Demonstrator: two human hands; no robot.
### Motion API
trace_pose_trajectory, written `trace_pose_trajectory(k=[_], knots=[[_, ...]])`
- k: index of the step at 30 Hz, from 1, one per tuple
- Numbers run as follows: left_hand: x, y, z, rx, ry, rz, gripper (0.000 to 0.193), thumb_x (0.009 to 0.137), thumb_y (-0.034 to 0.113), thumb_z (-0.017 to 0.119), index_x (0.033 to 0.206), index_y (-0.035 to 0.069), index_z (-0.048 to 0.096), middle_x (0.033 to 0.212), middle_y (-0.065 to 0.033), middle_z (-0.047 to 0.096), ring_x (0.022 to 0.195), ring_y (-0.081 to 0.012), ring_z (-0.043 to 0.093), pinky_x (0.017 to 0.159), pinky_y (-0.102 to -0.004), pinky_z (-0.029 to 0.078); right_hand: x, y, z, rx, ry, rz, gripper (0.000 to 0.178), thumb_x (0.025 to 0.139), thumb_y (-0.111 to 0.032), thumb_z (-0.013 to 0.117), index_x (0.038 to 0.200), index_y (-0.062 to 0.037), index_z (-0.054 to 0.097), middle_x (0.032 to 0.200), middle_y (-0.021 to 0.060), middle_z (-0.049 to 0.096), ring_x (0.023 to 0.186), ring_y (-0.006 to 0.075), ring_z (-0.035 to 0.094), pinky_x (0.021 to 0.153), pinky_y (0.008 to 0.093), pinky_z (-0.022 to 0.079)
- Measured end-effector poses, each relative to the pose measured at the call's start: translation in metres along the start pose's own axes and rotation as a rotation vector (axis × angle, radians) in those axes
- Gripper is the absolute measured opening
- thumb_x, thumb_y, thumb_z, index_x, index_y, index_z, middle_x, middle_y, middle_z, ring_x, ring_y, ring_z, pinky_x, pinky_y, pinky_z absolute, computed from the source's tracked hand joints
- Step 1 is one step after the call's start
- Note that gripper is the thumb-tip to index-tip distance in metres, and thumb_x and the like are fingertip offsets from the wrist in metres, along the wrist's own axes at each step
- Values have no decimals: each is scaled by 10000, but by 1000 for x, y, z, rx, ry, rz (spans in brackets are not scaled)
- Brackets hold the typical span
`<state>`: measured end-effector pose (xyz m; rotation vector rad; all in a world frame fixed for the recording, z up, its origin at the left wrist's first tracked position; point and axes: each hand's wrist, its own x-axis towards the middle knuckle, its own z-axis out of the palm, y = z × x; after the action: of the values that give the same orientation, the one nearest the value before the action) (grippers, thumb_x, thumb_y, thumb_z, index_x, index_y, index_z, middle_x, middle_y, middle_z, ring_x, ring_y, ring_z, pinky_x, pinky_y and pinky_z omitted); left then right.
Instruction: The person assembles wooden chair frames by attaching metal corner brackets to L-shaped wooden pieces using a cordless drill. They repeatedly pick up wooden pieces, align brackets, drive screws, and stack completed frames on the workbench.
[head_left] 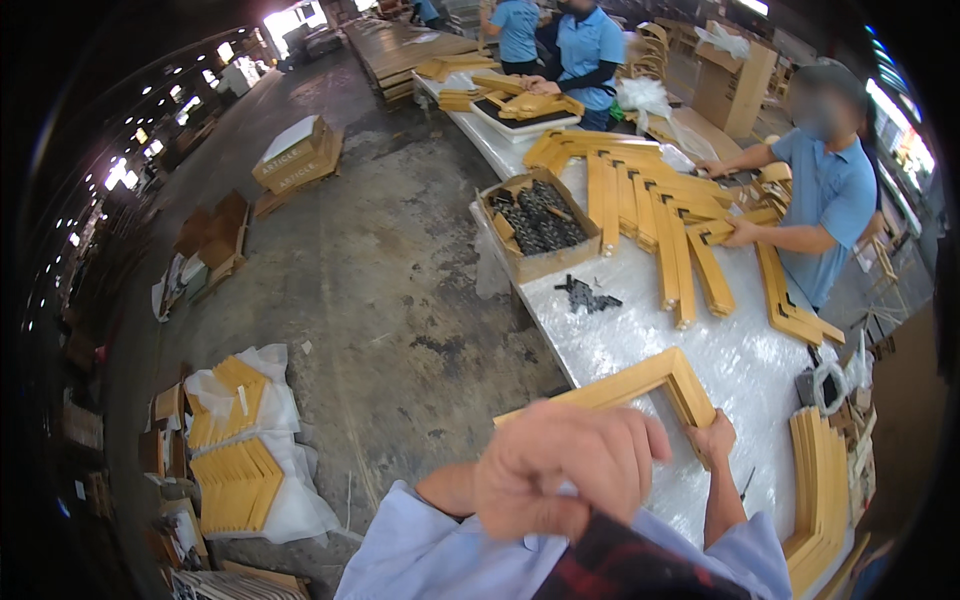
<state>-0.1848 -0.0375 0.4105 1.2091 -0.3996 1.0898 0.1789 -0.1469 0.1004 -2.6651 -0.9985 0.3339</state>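
My right hand (714, 440) grips one leg of an L-shaped wooden frame piece (610, 389) above the wrapped tabletop, its corner pointing away from me. From the light blue sleeve at left, my left forearm (447, 489) runs behind a large blurred hand (575, 465) close to the camera, so my left hand is hidden. That near hand has curled fingers and seems to belong to another person, with a dark red-and-black checked sleeve (635, 560) under it. It also covers part of the frame piece.
The plastic-covered table (570, 350) carries a cardboard box of black hardware (540, 218), loose black brackets (587, 295) and many wooden frames (680, 245). A co-worker (825, 190) handles frames across it. Stacked frames stand at right (815, 480) and lie on floor wrapping at left (235, 485).
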Motion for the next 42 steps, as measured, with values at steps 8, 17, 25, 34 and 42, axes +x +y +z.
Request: trace_pose_trajectory(k=[8, 17, 25, 34, 42], knots=[[-11, -13, -4, 5, -38, -34, 259, 980, 317, 619, 904, 69, 626, 827, -23, 635, 759, -195, 608, 918, -431, 411, 7, -3, 2, -33, -46, 23, 615, 568, -429, 806, 1043, -68, 661, 963, 169, 723, 924, 344, 694, 833, 417, 535], [-7, -12, -6, -51, -98, -29, 259, 942, 327, 674, 894, 75, 639, 849, -19, 662, 777, -192, 625, 922, -420, 404, 10, 25, 20, -11, -14, -117, 741, 658, -626, 709, 1092, -29, 643, 987, 224, 704, 972, 392, 670, 844, 457, 516], [0, -12, -2, -173, -215, -32, 305, 920, 336, 702, 887, 33, 688, 866, -54, 686, 756, -202, 621, 890, -413, 430, 8, 7, 7, -53, -56, 26, 628, 566, -434, 814, 1050, -65, 661, 956, 162, 724, 907, 339, 695, 827, 416, 536], [2, -33, -5, -164, -300, 164, 340, 902, 346, 725, 941, 9, 712, 847, -75, 689, 716, -211, 633, 762, -383, 470, 8, 3, 1, -63, -56, 19, 658, 573, -453, 821, 1069, -50, 664, 968, 168, 724, 920, 338, 694, 826, 413, 537], [-57, -79, -71, 536, 215, -503, 401, 893, 359, 722, 1106, 21, 677, 921, -77, 688, 851, -242, 659, 814, -355, 523, 3, 3, 0, -27, -41, 6, 647, 586, -440, 798, 1068, -31, 662, 962, 169, 720, 919, 335, 694, 825, 408, 539]])
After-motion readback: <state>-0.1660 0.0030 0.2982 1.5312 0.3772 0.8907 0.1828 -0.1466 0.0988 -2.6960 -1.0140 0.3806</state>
